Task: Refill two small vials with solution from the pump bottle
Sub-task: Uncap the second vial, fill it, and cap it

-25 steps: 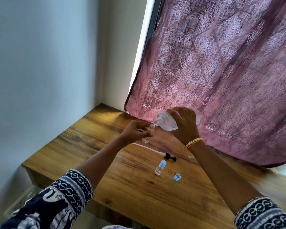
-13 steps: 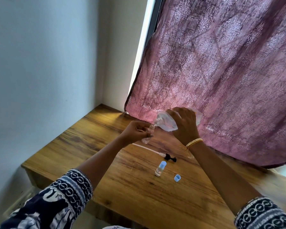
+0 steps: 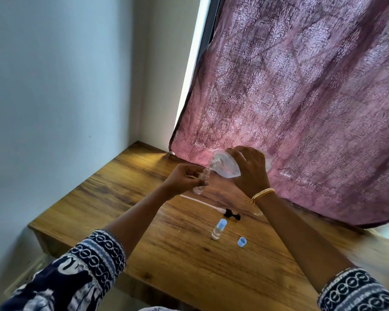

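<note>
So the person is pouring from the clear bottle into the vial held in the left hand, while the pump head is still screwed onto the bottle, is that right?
Not quite. In the head view the pump head lies on the table, its tube stretched out beside it. The rest holds: the right hand tips the clear bottle into the vial held by the left hand.

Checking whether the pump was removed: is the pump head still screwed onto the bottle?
No: the pump head lies on the table, off the bottle.
</note>
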Demonstrator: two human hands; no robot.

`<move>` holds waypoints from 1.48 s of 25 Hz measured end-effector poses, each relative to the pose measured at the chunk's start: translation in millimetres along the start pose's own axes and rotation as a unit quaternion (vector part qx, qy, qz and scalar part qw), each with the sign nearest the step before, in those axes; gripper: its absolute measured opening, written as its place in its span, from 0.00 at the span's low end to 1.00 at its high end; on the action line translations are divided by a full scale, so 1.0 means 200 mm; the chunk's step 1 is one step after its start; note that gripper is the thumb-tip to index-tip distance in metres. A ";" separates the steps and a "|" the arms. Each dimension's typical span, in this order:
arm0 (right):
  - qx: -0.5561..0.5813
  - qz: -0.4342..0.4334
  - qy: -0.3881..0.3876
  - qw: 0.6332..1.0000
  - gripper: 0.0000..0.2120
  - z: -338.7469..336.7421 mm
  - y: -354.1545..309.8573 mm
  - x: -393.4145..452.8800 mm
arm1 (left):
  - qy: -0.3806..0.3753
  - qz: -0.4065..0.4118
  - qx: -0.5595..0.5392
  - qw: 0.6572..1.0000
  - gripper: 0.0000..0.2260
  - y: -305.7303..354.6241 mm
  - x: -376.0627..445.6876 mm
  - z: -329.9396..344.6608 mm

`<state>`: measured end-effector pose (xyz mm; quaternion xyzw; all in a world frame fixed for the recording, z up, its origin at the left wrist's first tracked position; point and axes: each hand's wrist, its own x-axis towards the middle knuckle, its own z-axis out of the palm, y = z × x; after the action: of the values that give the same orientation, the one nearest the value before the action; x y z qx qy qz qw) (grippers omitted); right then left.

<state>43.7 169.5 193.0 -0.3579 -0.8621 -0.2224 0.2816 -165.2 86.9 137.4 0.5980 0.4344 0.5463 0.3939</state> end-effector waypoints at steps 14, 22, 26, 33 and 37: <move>0.328 0.234 -0.061 0.913 0.29 0.25 -0.10 -0.08 | 0.052 -0.077 -0.031 0.995 0.16 -0.16 0.00 -0.03; 0.437 0.322 -0.211 0.813 0.24 0.46 -0.10 -0.12 | 0.042 -0.092 -0.014 0.995 0.16 -0.24 0.02 -0.04; 0.492 0.336 -0.231 0.769 0.26 0.51 -0.11 -0.14 | 0.048 -0.120 -0.010 0.992 0.17 -0.30 0.02 -0.06; 0.544 0.313 -0.262 0.734 0.23 0.49 -0.10 -0.13 | 0.037 -0.134 0.004 0.990 0.13 -0.37 0.02 -0.05; 0.562 0.353 -0.263 0.701 0.17 0.49 -0.08 -0.20 | 0.026 -0.143 0.017 0.989 0.13 -0.39 -0.02 0.02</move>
<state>22.3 197.6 91.3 -0.4555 -0.6765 0.5217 0.2505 -168.5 107.5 62.9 0.5219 0.5347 0.4927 0.4461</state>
